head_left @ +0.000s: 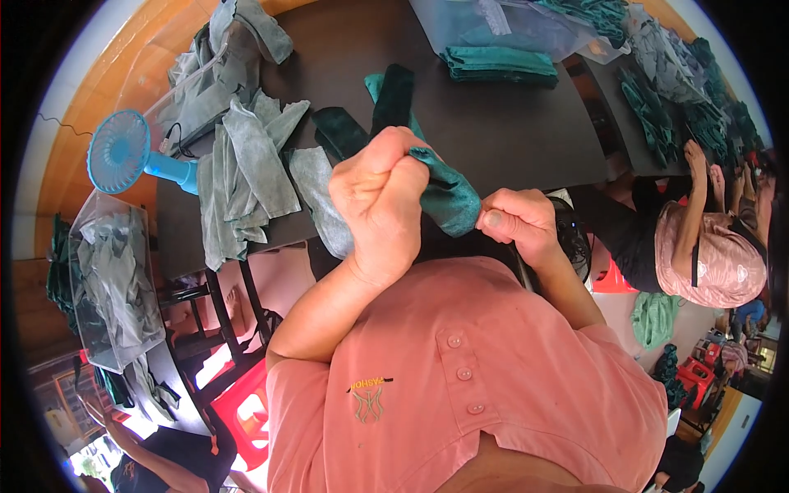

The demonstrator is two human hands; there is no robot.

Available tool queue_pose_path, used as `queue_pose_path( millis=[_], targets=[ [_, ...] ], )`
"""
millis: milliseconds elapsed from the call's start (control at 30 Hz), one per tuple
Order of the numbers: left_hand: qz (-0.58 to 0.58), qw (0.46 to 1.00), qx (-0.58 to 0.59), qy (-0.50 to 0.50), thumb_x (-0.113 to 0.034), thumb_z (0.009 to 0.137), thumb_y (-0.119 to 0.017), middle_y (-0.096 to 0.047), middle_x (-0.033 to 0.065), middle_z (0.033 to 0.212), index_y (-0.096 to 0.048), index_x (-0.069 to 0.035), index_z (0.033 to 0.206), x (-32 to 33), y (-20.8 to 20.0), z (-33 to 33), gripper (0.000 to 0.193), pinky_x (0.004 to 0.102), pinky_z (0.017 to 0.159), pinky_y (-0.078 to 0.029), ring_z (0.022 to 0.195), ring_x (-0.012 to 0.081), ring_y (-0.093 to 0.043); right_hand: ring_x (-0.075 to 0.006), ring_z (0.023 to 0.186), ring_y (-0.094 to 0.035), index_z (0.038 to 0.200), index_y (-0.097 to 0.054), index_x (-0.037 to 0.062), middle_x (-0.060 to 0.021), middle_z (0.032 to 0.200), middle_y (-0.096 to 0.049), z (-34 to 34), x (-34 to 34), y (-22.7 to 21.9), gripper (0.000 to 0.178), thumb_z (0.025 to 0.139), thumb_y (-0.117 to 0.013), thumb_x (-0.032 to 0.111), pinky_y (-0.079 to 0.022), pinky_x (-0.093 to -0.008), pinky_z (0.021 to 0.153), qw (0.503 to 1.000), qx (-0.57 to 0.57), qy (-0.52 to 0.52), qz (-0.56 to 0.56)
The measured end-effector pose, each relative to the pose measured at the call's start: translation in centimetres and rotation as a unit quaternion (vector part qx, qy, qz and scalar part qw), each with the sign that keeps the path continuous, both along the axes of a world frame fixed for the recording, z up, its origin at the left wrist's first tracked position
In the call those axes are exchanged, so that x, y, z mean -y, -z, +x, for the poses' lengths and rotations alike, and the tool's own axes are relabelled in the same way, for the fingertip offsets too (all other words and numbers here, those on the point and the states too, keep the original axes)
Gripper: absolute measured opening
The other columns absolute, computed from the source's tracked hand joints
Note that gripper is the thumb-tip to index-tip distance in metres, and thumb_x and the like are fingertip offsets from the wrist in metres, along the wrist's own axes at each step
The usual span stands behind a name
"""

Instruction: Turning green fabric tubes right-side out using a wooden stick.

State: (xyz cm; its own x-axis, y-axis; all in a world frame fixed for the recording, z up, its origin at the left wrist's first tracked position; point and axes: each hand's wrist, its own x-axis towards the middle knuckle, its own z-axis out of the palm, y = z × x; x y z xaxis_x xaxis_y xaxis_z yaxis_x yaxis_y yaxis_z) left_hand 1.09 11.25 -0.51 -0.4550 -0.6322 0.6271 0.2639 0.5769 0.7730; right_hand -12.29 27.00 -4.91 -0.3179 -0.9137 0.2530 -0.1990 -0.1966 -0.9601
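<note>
A teal-green velvet strip is stretched between my two hands, close in front of my chest. My left hand is closed in a fist around one end of it. At the other end, my right hand pinches the velvet between thumb and fingers. Just past my left fist, dark green velvet strips lie on the dark table; whether they join the held cloth is hidden by the fist. A pale grey-green strip hangs over the table edge beside my left wrist.
Left on the table lie more pale strips and a blue fan. A clear plastic bin and a folded green stack stand at the far side. Co-workers sit right and lower left. A clear box holds grey cloth.
</note>
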Motion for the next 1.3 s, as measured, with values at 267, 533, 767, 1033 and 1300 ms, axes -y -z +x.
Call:
queue_pose_path(
  millis=[267, 533, 767, 1033, 1300],
  targets=[
    [0.052, 0.997, -0.029, 0.054, 0.011, 0.073, -0.047, -0.045, 0.0017, 0.06, -0.059, 0.003, 0.075, -0.4, -0.2, 0.3, 0.015, 0.0229, 0.048, -0.032, 0.054, 0.0055, -0.038, -0.0114, 0.044, -0.048, 0.076, -0.063, -0.0062, -0.0063, 0.058, -0.057, -0.4, 0.2, -0.2, 0.026, 0.09, -0.062, 0.016, -0.035, -0.0243, 0.044, 0.989, -0.124, 0.03, -0.072],
    [0.185, 0.977, 0.012, 0.107, 0.006, 0.067, -0.043, -0.051, 0.0009, 0.067, -0.058, 0.006, 0.072, -1.2, -1.4, 0.3, 0.016, 0.0209, 0.052, -0.029, 0.058, 0.006, -0.035, -0.0105, 0.047, -0.047, 0.081, -0.066, -0.0074, -0.0085, 0.063, -0.061, -1.0, -0.3, 0.3, 0.022, 0.089, -0.063, 0.013, -0.034, -0.0259, 0.044, 0.998, 0.046, -0.034, -0.036],
    [0.205, 0.97, 0.034, 0.124, 0.008, 0.065, -0.046, -0.052, 0.0004, 0.068, -0.053, 0.003, 0.069, -1.7, -1.0, 0.3, 0.01, 0.0222, 0.051, -0.033, 0.057, 0.0074, -0.039, -0.0098, 0.044, -0.038, 0.08, -0.064, -0.0109, -0.0085, 0.059, -0.055, 0.3, -0.2, 1.5, 0.022, 0.088, -0.063, 0.01, -0.027, -0.0262, 0.042, 0.951, 0.289, -0.094, -0.051],
    [-0.015, 0.996, 0.084, 0.019, 0.011, 0.064, -0.052, -0.061, 0.0071, 0.076, -0.05, 0.003, 0.066, -0.7, -0.1, 0.1, 0.009, 0.0235, 0.047, -0.036, 0.051, 0.0118, -0.046, -0.0104, 0.045, -0.043, 0.08, -0.061, -0.0086, -0.0073, 0.057, -0.055, 0.1, -1.0, 1.8, 0.025, 0.09, -0.061, 0.014, -0.034, -0.0268, 0.045, 0.999, 0.027, 0.019, -0.003],
    [0.247, 0.96, 0.043, 0.121, 0.004, 0.076, -0.044, -0.05, -0.0033, 0.059, -0.062, 0.002, 0.072, -1.6, -1.7, 0.0, 0.019, 0.0208, 0.045, -0.026, 0.049, 0.0018, -0.035, -0.0103, 0.047, -0.049, 0.082, -0.066, -0.0039, -0.0053, 0.059, -0.058, -0.8, -0.9, 0.5, 0.02, 0.089, -0.063, 0.014, -0.037, -0.0242, 0.046, 0.992, -0.103, 0.06, -0.043]
  ],
)
